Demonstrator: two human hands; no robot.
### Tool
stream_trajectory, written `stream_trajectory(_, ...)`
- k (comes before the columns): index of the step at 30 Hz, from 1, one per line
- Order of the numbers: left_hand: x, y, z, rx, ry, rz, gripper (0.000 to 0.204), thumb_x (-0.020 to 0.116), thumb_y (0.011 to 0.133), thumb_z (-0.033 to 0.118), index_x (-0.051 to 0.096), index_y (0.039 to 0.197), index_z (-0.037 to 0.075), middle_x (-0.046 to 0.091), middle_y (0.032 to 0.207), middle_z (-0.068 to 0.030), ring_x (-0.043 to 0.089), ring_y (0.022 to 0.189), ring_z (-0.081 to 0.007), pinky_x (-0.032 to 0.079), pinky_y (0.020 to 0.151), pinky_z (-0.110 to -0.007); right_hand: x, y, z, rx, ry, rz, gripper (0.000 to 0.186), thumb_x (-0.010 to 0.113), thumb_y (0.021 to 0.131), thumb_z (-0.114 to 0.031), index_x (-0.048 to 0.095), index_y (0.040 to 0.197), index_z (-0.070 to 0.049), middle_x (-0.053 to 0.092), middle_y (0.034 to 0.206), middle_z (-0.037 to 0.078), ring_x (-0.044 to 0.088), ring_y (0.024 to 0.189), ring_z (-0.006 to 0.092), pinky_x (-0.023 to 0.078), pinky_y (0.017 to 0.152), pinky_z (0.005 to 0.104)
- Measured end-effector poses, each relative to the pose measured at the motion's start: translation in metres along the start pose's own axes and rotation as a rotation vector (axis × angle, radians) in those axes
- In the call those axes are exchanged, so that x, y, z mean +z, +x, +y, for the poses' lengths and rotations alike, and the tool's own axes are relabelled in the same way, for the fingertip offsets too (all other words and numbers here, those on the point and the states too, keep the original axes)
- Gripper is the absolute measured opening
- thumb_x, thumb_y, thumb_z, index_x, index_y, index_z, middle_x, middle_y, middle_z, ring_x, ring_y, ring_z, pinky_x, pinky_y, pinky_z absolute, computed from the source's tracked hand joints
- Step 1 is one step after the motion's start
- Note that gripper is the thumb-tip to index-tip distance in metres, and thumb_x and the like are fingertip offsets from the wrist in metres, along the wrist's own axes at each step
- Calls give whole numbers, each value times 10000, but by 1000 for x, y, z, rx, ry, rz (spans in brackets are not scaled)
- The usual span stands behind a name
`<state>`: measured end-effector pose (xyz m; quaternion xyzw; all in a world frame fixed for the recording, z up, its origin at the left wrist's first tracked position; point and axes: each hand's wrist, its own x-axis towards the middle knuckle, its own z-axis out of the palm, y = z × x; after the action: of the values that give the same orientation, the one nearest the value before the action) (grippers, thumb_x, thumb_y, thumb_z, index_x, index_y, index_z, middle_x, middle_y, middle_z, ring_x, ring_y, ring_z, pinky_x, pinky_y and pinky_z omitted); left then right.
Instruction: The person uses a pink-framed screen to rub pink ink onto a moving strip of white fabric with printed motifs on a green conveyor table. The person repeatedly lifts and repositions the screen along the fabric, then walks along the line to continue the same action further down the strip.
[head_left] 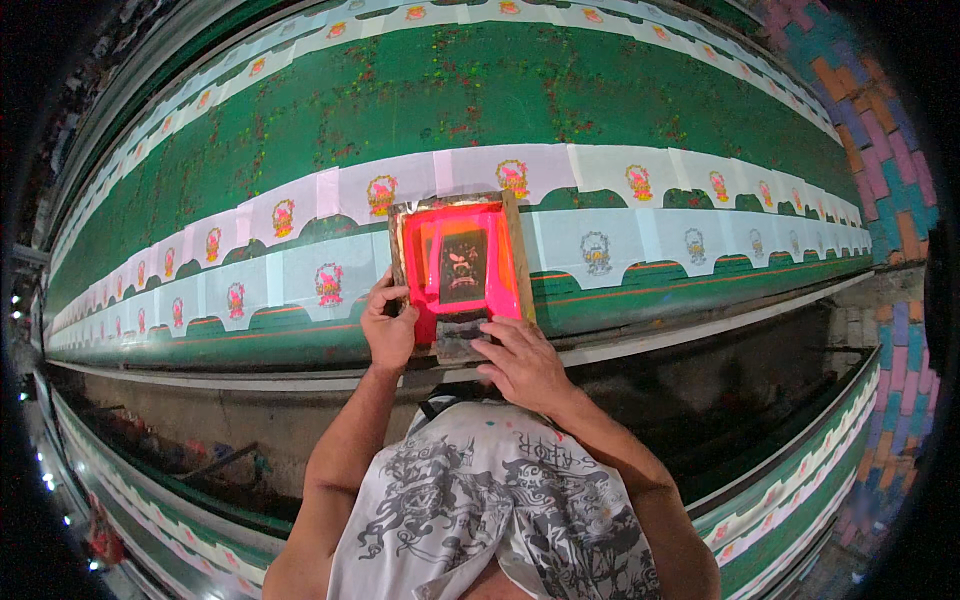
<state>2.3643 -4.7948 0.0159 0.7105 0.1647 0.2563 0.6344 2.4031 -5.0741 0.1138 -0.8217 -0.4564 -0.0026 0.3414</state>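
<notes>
Shirt [490, 480] foremost, arms [345, 435] converging, left hand [390, 325] clasps frame [518, 260].

Kind of place: a workshop for screen-printing fabric, to judge by the fittings
Green printing table [700, 105]: very long, running across the whole view, flecked all over with red and yellow spots
Pale cloth pieces [620, 225]: laid side by side in long rows, pink, cream and light blue
Emblems [328, 285]: repeated piece after piece, some in pink and yellow, others in grey alone
Wooden frame [397, 250]: smeared inside with bright pink ink
Second green table [770, 550]: across a dark aisle, likewise lined with printed pieces
Floor [885, 165]: patterned in multicoloured bricks
</notes>
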Motion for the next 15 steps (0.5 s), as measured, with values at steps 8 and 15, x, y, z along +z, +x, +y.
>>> stream_trajectory(8, 2, 1, -9, -42, -26, 13, 356, 745, 789, -139, 782, 1092, 44, 628, 1555, -256, 572, 1496, -325, 427, 1240, -425, 2, 46, 4, -130, -120, -269, 441, 745, 893, -150, 727, 1322, -52, 695, 1276, 139, 656, 1253, 354, 530, 1098, 497)
stream_trajectory(15, 1, -1, -3, 8, 75, 23, 368, 759, 771, -131, 792, 1085, 58, 646, 1528, -246, 597, 1462, -341, 437, 1235, -430, -24, 126, 51, -81, 19, -436, 385, 630, 904, 22, 716, 1277, -13, 713, 1190, 196, 667, 1192, 413, 546, 1051, 521)
